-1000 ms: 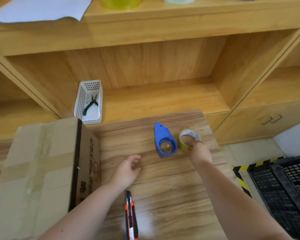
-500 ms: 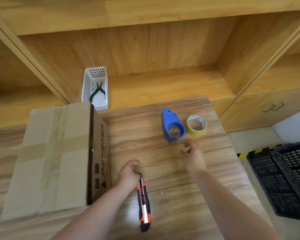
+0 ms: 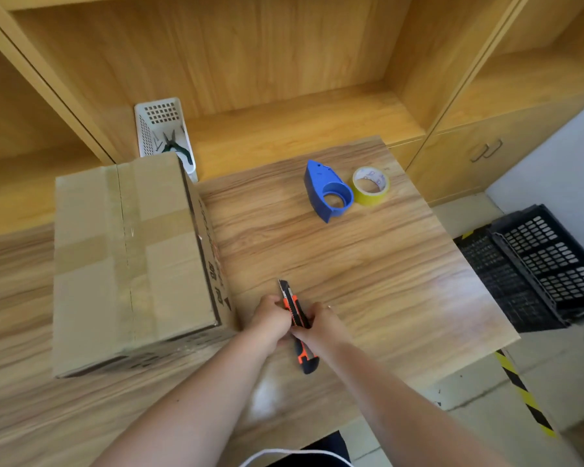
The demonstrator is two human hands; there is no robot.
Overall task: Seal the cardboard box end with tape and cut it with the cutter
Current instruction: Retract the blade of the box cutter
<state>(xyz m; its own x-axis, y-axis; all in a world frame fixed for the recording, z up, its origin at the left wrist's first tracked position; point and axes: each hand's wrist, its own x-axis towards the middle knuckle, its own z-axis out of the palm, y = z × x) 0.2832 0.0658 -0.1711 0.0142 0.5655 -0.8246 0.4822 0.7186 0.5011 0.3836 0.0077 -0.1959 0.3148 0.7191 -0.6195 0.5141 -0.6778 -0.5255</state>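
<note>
Both my hands, left (image 3: 271,320) and right (image 3: 321,326), grip the light, stiff cutter (image 3: 298,323) by its handle over the near table (image 3: 368,264), right of the box (image 3: 129,257), clear of the sharp tip.

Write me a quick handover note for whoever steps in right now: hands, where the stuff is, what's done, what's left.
Left hand and right hand: both closed on the orange and black cutter, low over the table, its tip pointing away from the person.
Cardboard box: on the table's left, tape strips across its top.
Yellow tape roll: far side of the table, beside the blue tape dispenser, untouched.
Done: cutter picked up. Whether the blade is out cannot be told.
Left: fetch the tape, seal the box end, cut the tape with the cutter.
</note>
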